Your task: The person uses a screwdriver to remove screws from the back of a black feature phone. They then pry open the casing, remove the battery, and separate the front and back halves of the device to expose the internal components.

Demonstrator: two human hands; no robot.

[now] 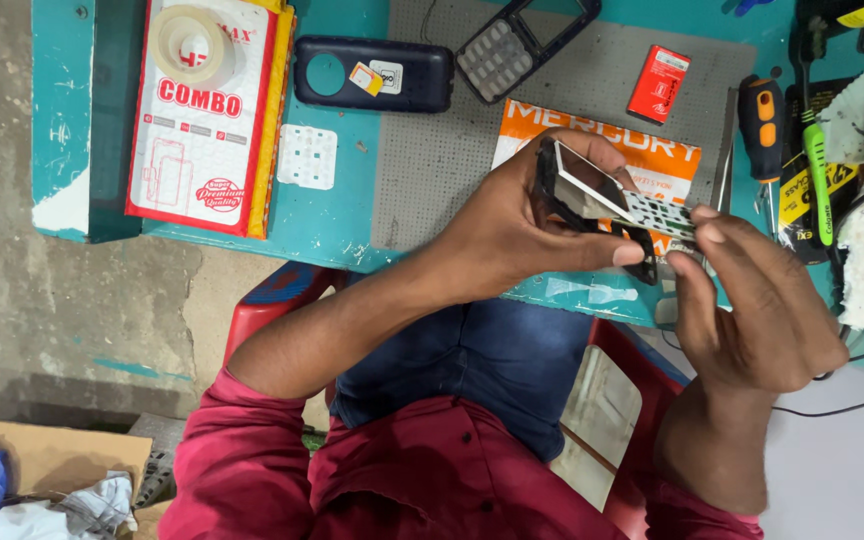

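My left hand [512,225] grips a black phone frame [642,262] together with a small circuit board with a screen [602,195], holding them above the near edge of the teal table [342,215]. My right hand [752,300] pinches the board's keypad end [667,215] between thumb and fingertips. Both hands meet over an orange packet [602,135] lying on a grey mat [432,150].
On the table lie a dark blue phone back cover [372,72], a phone front housing with a keypad [512,45], a red battery [658,83], a white keypad sheet [306,157], a red-and-white box with a tape roll [202,110], and screwdrivers [762,120] at the right. A red stool [282,300] is below.
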